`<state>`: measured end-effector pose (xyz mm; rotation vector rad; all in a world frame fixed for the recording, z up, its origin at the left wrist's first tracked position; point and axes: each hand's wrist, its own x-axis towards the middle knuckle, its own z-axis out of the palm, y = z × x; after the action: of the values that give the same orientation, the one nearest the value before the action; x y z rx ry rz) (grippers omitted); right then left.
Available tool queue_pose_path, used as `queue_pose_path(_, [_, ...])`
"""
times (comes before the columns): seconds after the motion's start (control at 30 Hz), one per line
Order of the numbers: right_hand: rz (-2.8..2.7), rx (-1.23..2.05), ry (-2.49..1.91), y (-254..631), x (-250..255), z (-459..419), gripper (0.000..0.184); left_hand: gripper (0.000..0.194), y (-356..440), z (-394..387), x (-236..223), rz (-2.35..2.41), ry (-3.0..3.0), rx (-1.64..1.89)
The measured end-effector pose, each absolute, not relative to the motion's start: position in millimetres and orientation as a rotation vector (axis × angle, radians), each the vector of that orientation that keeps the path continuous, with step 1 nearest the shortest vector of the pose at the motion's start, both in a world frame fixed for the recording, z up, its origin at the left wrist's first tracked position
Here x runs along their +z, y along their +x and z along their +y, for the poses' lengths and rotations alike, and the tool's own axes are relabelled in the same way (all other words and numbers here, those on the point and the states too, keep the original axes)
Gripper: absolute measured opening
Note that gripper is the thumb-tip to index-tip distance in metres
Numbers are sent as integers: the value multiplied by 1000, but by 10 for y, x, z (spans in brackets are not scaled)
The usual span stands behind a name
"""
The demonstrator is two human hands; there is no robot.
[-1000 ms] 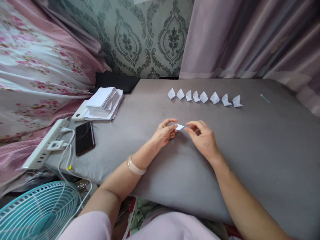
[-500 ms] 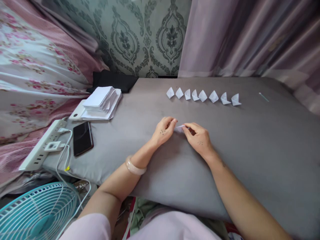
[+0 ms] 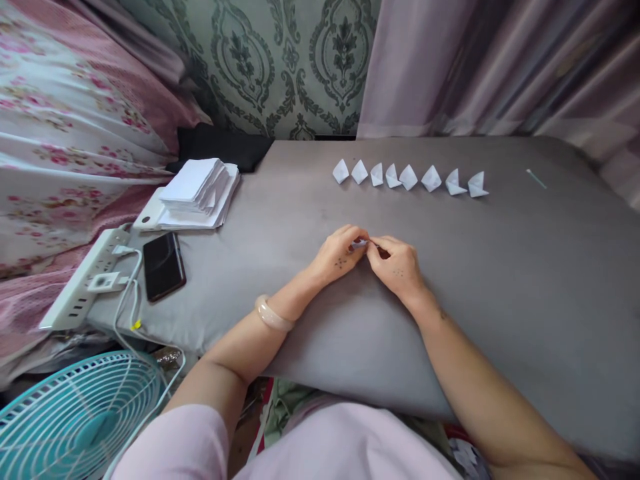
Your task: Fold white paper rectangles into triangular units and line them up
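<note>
White folded paper (image 3: 358, 245) sits where the left hand (image 3: 341, 257) and right hand (image 3: 399, 268) of a person meet over a grey table cover (image 3: 505, 280), on the near side of a row of folded shapes (image 3: 431, 179). The right thumb and fingertips appear to pinch its right end; the left fingers curl around it, thumb drawn in close, hiding most of its form. Eight shapes stand in the row, evidently done, while the piece in hand looks only partway there, its number of folds impossible to tell. To the left, a stack of flat sheets (image 3: 190, 181) beside a dark phone (image 3: 164, 268) seems not yet worked.
</note>
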<state>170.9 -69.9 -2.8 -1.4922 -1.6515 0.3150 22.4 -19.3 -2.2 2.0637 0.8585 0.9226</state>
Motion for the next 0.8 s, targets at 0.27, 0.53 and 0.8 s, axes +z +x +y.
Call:
queue_pose_path(0.27, [-1620, 328, -1538, 1689, 0, -692, 26, 13, 245, -191, -1, 876, 2043, 924])
queue_pose_path(0.53, [-1667, 332, -1500, 1718, 13, -696, 27, 7, 200, -137, -5, 869, 2033, 897])
queue_pose_path(0.8, [-1668, 274, -1485, 1774, 18, -684, 25, 21, 147, -25, -52, 828, 1947, 839])
